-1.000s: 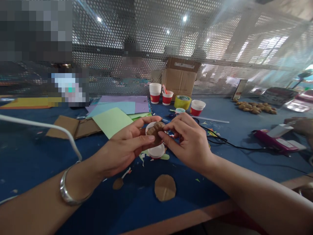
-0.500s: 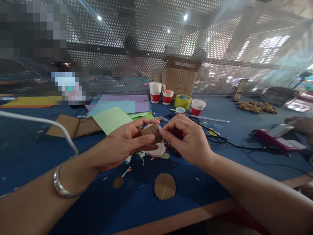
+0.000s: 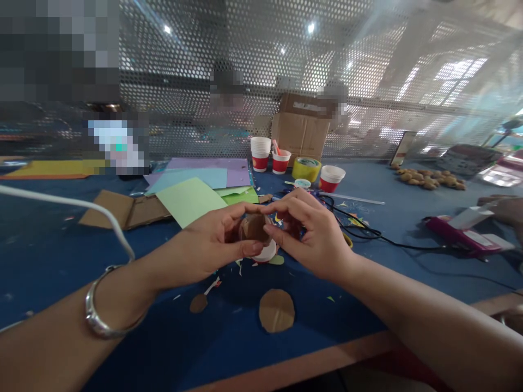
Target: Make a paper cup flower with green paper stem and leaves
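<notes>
Brown cardboard piece [image 3: 256, 228], raised over the blue tabletop [image 3: 183, 348] between both hands; its exact shape is hard to read behind the fingers. Left hand [image 3: 212, 245]: thumb and fingers pinch the piece from its left side, thumb along the near edge. Right hand [image 3: 314, 234]: thumb and forefinger pinch its right edge. Red-and-white paper cup [image 3: 266, 252] just below. Cardboard disc [image 3: 277, 310] lies flat nearer the wooden table edge [image 3: 310, 362], blue showing all round its rim. Black cable [image 3: 370, 235] loops just beyond the right hand.
</notes>
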A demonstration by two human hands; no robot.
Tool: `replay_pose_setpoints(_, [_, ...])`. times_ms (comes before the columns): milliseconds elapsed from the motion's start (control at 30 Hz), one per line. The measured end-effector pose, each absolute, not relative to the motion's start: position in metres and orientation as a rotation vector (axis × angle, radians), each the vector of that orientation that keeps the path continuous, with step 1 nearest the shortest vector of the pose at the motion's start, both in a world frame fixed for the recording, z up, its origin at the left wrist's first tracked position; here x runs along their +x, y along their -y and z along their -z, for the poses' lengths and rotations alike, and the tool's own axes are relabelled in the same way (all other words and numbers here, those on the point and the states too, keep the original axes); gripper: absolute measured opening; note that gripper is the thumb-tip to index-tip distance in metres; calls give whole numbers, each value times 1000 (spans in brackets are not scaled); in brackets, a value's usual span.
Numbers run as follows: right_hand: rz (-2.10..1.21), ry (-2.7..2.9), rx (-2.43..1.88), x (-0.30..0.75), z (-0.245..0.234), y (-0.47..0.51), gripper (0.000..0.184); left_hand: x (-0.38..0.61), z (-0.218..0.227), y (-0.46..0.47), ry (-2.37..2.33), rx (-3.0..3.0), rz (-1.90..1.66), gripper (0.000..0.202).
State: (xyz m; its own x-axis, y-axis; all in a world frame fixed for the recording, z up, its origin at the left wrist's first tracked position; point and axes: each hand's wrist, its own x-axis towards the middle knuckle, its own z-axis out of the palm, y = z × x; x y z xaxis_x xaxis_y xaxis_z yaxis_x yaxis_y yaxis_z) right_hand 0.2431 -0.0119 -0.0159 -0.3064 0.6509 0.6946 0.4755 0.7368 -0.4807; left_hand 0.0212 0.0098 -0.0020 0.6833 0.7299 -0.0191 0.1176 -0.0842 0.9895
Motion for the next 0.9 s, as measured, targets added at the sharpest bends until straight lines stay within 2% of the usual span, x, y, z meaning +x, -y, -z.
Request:
replay_pose_setpoints(100, [-227,2019,-820,243,18,11,24,22,1,-7,-707,1567,-544,48])
replay_pose_setpoints(400, [-362,1961,-813,244,13,11,8,18,-4,-9,-593,1413,-449,42])
replay_pose_setpoints(500, [-607,1850,-844,245,12,9,10,10,-7,-11,-592,1447,-309,36])
replay_pose_setpoints(600, [-984,1652,-851,246,13,6,21,3,-11,-14,-679,1619,-163,40])
replay_pose_setpoints(667, [-1120,1569,-860,246,13,5,29,2,-14,-15,-821,1814,-118,42])
replay_pose_setpoints(767, [-1164,1571,-902,245,12,5,34,6,-19,-13,-976,1990,-221,37])
replay_pose_setpoints(900, [-1132,1688,-989,245,11,5,31,14,-13,-13,-977,1965,-518,31])
